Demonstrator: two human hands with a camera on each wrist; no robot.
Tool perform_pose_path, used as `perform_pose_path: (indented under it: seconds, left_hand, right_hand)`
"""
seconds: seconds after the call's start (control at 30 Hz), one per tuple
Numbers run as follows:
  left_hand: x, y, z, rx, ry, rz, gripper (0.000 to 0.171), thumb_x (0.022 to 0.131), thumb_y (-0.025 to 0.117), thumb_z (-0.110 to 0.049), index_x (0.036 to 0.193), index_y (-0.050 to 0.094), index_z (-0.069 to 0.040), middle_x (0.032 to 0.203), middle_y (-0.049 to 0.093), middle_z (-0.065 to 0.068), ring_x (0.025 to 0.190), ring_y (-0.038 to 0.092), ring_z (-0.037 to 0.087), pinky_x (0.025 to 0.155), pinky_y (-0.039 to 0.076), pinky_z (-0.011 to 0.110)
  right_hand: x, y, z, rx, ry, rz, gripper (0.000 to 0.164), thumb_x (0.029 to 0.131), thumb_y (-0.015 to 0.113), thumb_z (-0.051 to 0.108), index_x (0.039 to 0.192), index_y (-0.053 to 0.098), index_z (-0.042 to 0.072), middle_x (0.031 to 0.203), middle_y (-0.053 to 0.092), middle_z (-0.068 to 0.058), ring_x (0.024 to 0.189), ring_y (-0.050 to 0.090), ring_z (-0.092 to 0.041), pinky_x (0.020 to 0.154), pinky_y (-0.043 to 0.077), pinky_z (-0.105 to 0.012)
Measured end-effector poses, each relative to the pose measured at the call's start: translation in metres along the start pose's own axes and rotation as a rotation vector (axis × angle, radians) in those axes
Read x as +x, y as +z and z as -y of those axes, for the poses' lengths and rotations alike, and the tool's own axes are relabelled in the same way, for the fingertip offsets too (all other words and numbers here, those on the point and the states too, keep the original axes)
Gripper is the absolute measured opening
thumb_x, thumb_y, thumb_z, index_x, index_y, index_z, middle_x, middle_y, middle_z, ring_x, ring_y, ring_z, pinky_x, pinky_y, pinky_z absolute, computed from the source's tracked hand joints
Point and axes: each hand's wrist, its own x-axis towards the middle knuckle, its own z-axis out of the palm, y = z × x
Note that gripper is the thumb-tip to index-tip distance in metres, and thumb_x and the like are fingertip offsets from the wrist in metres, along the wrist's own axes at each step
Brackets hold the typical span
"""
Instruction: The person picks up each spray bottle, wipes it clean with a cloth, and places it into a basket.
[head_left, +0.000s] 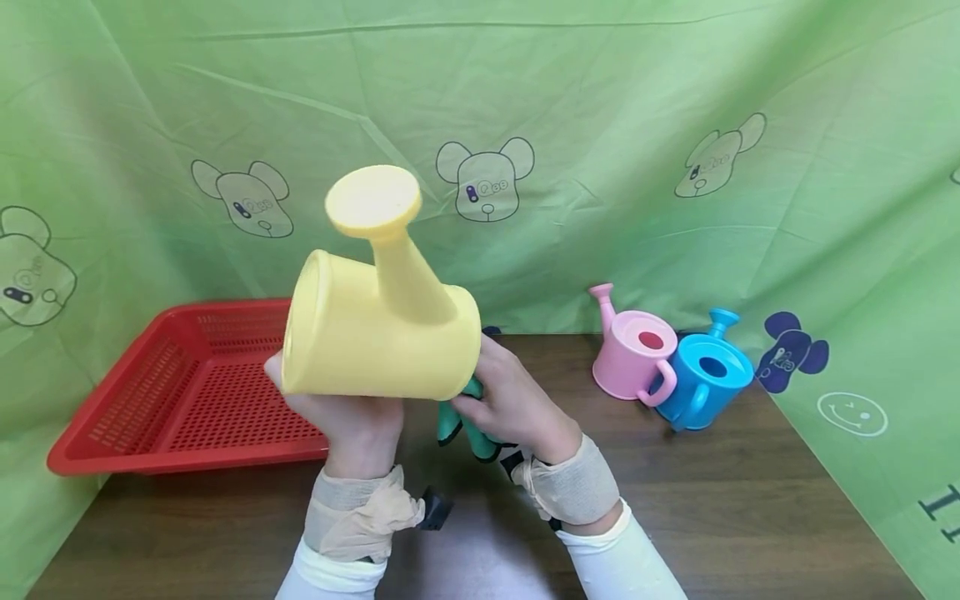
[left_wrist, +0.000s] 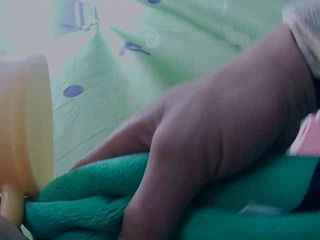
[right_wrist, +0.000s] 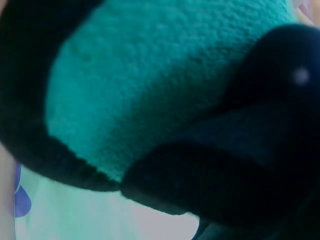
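A yellow watering can (head_left: 382, 333) is held up on its side over the table, its spout and round rose pointing up and its base to the left. My left hand (head_left: 356, 425) holds it from below, with the fingers largely hidden by the can. Bunched in my right hand (head_left: 521, 404) is a green cloth with black edging (head_left: 480, 433), close by the can's right end. The left wrist view shows the fingers of that hand curled round the cloth (left_wrist: 90, 200), which reaches the can's rim. Cloth (right_wrist: 150, 90) fills most of the right wrist view.
A red perforated plastic basket (head_left: 187, 458) stands at the left. On the right side of the table (head_left: 720, 517) a pink watering can (head_left: 630, 362) and a blue watering can (head_left: 697, 392) stand side by side. A green printed curtain (head_left: 585, 100) hangs behind and at both sides.
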Motion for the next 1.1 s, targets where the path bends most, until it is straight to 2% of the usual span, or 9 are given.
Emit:
perform_pose_path:
  seconds: [0.17, 0.3, 0.37, 0.47, 0.57, 0.73, 0.83, 0.97, 1.1]
  left_hand:
    - [0.006, 0.005, -0.006, 0.136, 0.148, -0.020, 0.025, 0.080, 0.029, -0.022, 0.065, 0.043, -0.009, 0.057, 0.049, 0.004, 0.056, 0.047, 0.017, 0.055, 0.036, 0.028]
    - [0.007, 0.003, -0.012, 0.259, 0.212, -0.047, 0.022, 0.079, 0.030, -0.022, 0.057, 0.031, -0.018, 0.048, 0.031, -0.003, 0.044, 0.027, 0.009, 0.042, 0.019, 0.022]
    - [0.008, 0.002, -0.015, 0.260, 0.214, -0.051, 0.025, 0.079, 0.031, -0.023, 0.055, 0.027, -0.020, 0.045, 0.026, -0.006, 0.041, 0.021, 0.006, 0.040, 0.013, 0.021]
    - [0.009, 0.001, -0.017, 0.195, 0.181, -0.048, 0.028, 0.079, 0.032, -0.022, 0.053, 0.025, -0.021, 0.043, 0.025, -0.006, 0.039, 0.020, 0.006, 0.039, 0.012, 0.020]
    - [0.010, 0.000, -0.017, 0.102, 0.110, -0.047, 0.033, 0.084, 0.031, -0.024, 0.052, 0.025, -0.019, 0.042, 0.024, -0.005, 0.037, 0.020, 0.007, 0.038, 0.014, 0.020]
    - [0.009, -0.002, -0.015, -0.026, -0.025, -0.062, 0.054, 0.098, 0.023, -0.045, 0.052, 0.025, -0.017, 0.042, 0.022, -0.002, 0.035, 0.021, 0.010, 0.038, 0.015, 0.023]
    - [0.009, -0.003, -0.014, -0.106, -0.098, -0.083, 0.054, 0.097, 0.026, -0.046, 0.052, 0.025, -0.016, 0.042, 0.021, -0.001, 0.035, 0.021, 0.011, 0.038, 0.015, 0.023]
    - [0.009, -0.004, -0.015, -0.172, -0.163, -0.125, 0.041, 0.090, 0.035, -0.031, 0.054, 0.026, -0.016, 0.044, 0.022, -0.001, 0.036, 0.020, 0.011, 0.038, 0.016, 0.023]
    - [0.008, -0.004, -0.015, -0.194, -0.215, -0.148, 0.037, 0.086, 0.039, -0.029, 0.054, 0.024, -0.017, 0.044, 0.021, -0.002, 0.037, 0.019, 0.010, 0.038, 0.015, 0.022]
  right_hand:
    - [0.001, 0.000, 0.003, 0.054, -0.006, 0.017, 0.033, 0.079, 0.064, 0.008, 0.112, 0.063, 0.014, 0.112, 0.053, 0.000, 0.098, 0.049, -0.011, 0.084, 0.045, -0.028]
    - [0.004, 0.000, 0.006, 0.206, -0.028, 0.039, 0.044, 0.079, 0.060, 0.003, 0.122, 0.062, 0.013, 0.121, 0.054, -0.001, 0.103, 0.050, -0.012, 0.087, 0.045, -0.029]
    - [0.005, 0.000, 0.008, 0.269, -0.040, 0.033, 0.047, 0.079, 0.060, 0.001, 0.125, 0.061, 0.011, 0.122, 0.055, -0.002, 0.105, 0.052, -0.012, 0.089, 0.046, -0.031]
    - [0.006, -0.001, 0.010, 0.299, -0.055, -0.004, 0.046, 0.078, 0.061, 0.001, 0.123, 0.062, 0.010, 0.120, 0.057, -0.003, 0.107, 0.055, -0.012, 0.090, 0.046, -0.032]
    - [0.008, -0.002, 0.013, 0.290, -0.078, -0.067, 0.045, 0.076, 0.063, 0.000, 0.119, 0.065, 0.009, 0.117, 0.059, -0.005, 0.107, 0.056, -0.015, 0.087, 0.047, -0.032]
    - [0.010, -0.002, 0.015, 0.297, -0.125, -0.174, 0.043, 0.074, 0.064, -0.003, 0.116, 0.066, 0.008, 0.115, 0.060, -0.010, 0.104, 0.057, -0.019, 0.084, 0.049, -0.034]
    - [0.011, -0.002, 0.017, 0.319, -0.140, -0.228, 0.042, 0.076, 0.065, -0.002, 0.117, 0.065, 0.008, 0.114, 0.059, -0.012, 0.102, 0.057, -0.021, 0.084, 0.049, -0.036]
    - [0.012, -0.002, 0.018, 0.327, -0.149, -0.306, 0.044, 0.076, 0.067, -0.001, 0.119, 0.064, 0.010, 0.113, 0.057, -0.015, 0.102, 0.057, -0.024, 0.085, 0.048, -0.039]
    - [0.013, -0.001, 0.017, 0.247, -0.165, -0.403, 0.050, 0.074, 0.067, -0.002, 0.121, 0.064, 0.013, 0.113, 0.057, -0.017, 0.100, 0.056, -0.026, 0.083, 0.048, -0.040]
